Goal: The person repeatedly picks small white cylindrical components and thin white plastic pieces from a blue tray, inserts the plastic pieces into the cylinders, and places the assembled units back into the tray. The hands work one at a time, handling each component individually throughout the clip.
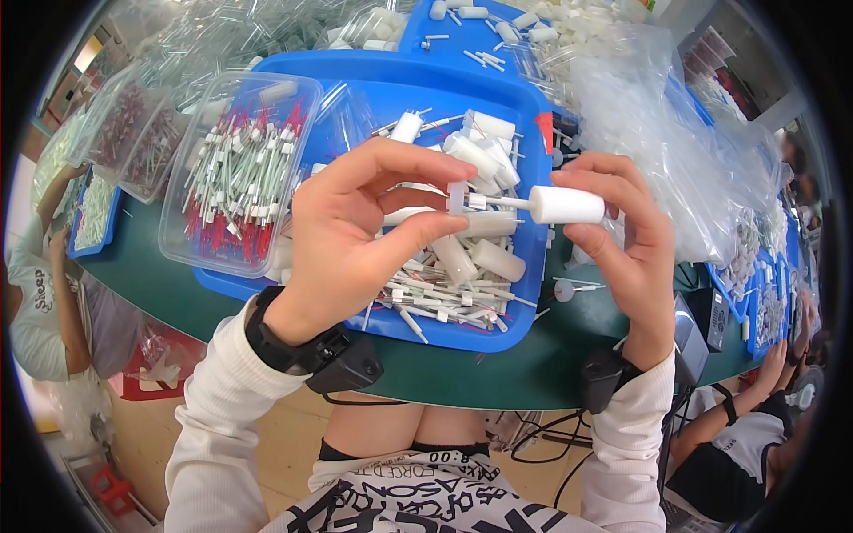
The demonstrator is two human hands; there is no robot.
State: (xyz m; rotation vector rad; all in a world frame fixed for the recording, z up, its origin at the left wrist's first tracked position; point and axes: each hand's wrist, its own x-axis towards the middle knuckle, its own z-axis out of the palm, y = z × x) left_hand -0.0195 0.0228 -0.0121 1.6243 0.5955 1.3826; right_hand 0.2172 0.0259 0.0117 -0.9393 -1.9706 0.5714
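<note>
head view: left hand (333,233) pinches a translucent disc (457,198), right hand (638,233) a white cylinder (567,205); a thin rod (508,202) runs sideways between them.

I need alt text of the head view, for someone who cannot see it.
A left hand holds a translucent disc, a right hand a white cylinder, a thin stem between them. Beneath lies a blue tray of similar cylinders and thin parts, with a clear box of red and white pieces at its left.
</note>
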